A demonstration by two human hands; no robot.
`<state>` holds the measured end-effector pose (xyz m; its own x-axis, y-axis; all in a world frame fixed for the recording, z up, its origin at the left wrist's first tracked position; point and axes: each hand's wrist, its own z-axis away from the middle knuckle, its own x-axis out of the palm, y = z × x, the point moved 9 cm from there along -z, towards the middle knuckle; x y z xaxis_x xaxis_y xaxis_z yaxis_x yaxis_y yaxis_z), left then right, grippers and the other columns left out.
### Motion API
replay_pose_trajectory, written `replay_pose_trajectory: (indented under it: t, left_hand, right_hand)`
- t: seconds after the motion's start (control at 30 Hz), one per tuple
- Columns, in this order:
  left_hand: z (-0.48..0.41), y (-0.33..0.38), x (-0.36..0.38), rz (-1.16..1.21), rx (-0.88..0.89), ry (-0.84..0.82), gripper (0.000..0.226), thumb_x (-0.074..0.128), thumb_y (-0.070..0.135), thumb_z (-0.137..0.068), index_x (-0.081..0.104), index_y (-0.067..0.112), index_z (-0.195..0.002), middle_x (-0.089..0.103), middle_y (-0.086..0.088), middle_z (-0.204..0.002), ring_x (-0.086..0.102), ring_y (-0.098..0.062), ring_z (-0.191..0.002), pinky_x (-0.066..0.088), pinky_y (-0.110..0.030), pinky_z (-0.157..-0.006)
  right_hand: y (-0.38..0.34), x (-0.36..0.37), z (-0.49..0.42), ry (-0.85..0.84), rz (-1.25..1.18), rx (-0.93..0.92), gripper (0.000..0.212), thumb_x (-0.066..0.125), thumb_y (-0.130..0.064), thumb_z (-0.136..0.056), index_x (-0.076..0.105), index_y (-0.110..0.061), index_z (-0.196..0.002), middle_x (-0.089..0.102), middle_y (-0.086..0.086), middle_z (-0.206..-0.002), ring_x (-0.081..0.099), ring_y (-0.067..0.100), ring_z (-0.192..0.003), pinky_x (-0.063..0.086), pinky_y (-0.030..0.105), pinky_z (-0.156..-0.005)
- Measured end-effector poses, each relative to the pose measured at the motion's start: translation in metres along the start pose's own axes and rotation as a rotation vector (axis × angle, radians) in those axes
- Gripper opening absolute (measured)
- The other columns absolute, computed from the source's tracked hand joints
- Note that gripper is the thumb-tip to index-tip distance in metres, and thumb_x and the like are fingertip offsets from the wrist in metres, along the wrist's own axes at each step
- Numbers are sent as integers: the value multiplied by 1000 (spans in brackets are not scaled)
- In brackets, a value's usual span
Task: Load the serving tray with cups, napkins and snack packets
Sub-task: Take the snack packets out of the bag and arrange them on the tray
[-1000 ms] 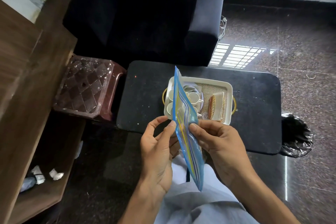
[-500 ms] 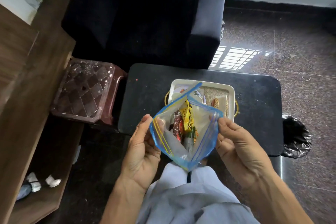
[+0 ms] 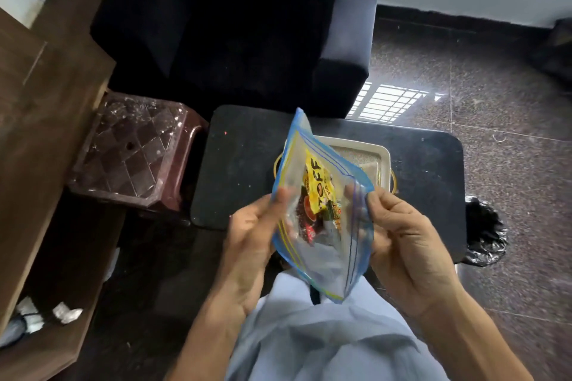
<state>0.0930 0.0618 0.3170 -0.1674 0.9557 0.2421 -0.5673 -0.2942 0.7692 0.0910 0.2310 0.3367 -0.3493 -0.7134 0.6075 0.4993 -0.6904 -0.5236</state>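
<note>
Head view: you hold a clear zip bag [image 3: 325,260] with blue edges over your lap, its top edge lifted in front of the tray [image 3: 383,155] on the dark surface [image 3: 241,164]. Inside it lie the snack packets [image 3: 318,187]: one yellow with bold black letters, with red and darker ones under it. Your left hand [image 3: 251,244] pinches the left lip of the mouth and your right hand [image 3: 408,252] pinches the right lip. Half a second ago the mouth was stretched wide and lay lower. Now it is narrower, its far lip stands up and hides most of the tray.
</note>
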Motion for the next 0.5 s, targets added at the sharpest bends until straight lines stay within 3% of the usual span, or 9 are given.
replay_pose_trajectory:
  t: [0.1, 0.17, 0.3, 0.37, 0.43, 0.5]
  left_hand:
    - [-2, 4, 8, -274, 163, 178, 31, 77, 44, -83, 82, 13, -87, 80, -7, -82, 65, -8, -69, 53, -24, -67]
    - [-3, 2, 14, -200, 186, 260, 31, 69, 40, -88, 82, 11, -88, 81, -1, -85, 72, -7, -75, 55, -19, -69]
    - [-9, -19, 41, -72, 88, 192, 40, 62, 44, -88, 81, 10, -94, 81, -7, -92, 76, -23, -91, 62, -40, -83]
    - [-8, -27, 51, -107, 82, 177, 34, 60, 36, -96, 81, 9, -95, 81, -9, -93, 76, -27, -97, 60, -45, -89]
    - [-7, -35, 62, -145, 72, 173, 33, 58, 31, -100, 81, 8, -97, 81, -9, -94, 77, -27, -97, 60, -40, -88]
    - [-6, -42, 73, -138, 54, 173, 36, 58, 34, -98, 80, 5, -100, 81, -11, -95, 77, -28, -96, 61, -32, -82]
  right_hand:
    - [-2, -4, 2, 7, 67, -15, 18, 56, -9, -88, 73, -4, -89, 74, 14, -95, 71, 19, -84, 55, 36, -92]
    - [-11, -20, 2, 65, 97, -50, 11, 60, -9, -83, 69, -4, -85, 70, 13, -89, 66, 19, -78, 51, 36, -90]
    - [-33, -72, 7, 241, 369, -135, 7, 63, -9, -87, 67, -10, -81, 59, 15, -79, 53, 15, -66, 47, 24, -64]
    - [-44, -93, 8, 314, 513, -179, 11, 66, -27, -90, 67, -17, -85, 64, 7, -81, 52, 12, -64, 46, 20, -57]
    - [-58, -98, 4, 335, 771, -260, 41, 73, -60, -76, 65, -27, -98, 72, -10, -91, 63, 2, -66, 49, 13, -56]
    - [-71, -90, -5, 300, 1120, -356, 56, 74, -69, -67, 62, -34, -108, 69, -19, -97, 66, -3, -76, 51, 10, -61]
